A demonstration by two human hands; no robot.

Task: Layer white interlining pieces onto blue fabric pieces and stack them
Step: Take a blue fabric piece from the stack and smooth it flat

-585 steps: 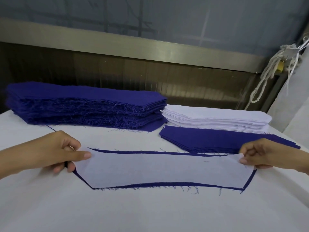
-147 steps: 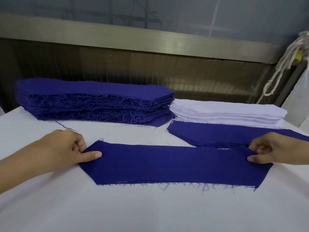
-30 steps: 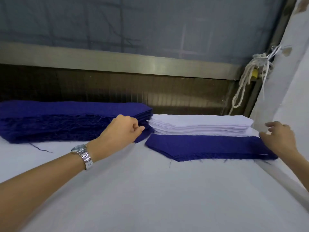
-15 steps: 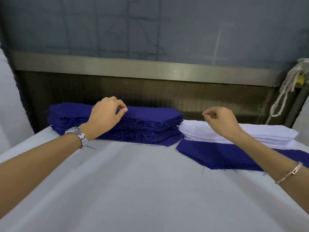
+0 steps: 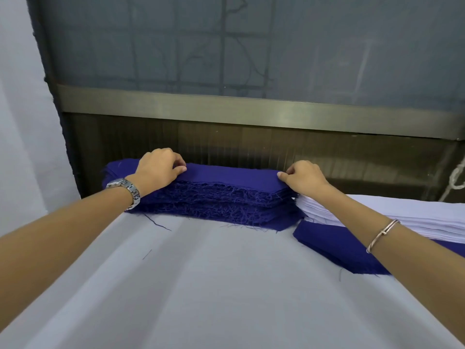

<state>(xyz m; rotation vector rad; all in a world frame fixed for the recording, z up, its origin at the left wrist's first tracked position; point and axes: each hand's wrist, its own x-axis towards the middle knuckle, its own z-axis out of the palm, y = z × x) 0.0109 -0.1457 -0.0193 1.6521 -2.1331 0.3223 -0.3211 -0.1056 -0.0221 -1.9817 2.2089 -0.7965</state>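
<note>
**Both hands on the blue stack**

Reaching across a white table (image 5: 214, 285) toward 12 o'clock, to the tall blue stack (image 5: 214, 195) against the far wall. Left hand (image 5: 157, 168) at the stack's 9 o'clock end, fingers curled, thumb and forefinger pinched narrow on the top blue piece (image 5: 231, 173). Right hand (image 5: 303, 176) at the 3 o'clock end, pinching the same top piece at its corner, knuckles up. Top piece flat, level with the pile beneath, frayed threads hanging along the near edge. Silver watch (image 5: 124, 190) on the left wrist; thin bracelet (image 5: 382, 234) on the right forearm. At 2 o'clock, just beside the blue stack, a lower white stack (image 5: 415, 217) of interlining, partly crossed by the right forearm. In front of it, toward 3 o'clock, a thin layered pile (image 5: 334, 245), blue on top, lying flat on the table. Loose blue threads (image 5: 157, 222) scattered on the cloth near the stack's base. Table centre bare, from 6 o'clock up to the stacks.
</note>
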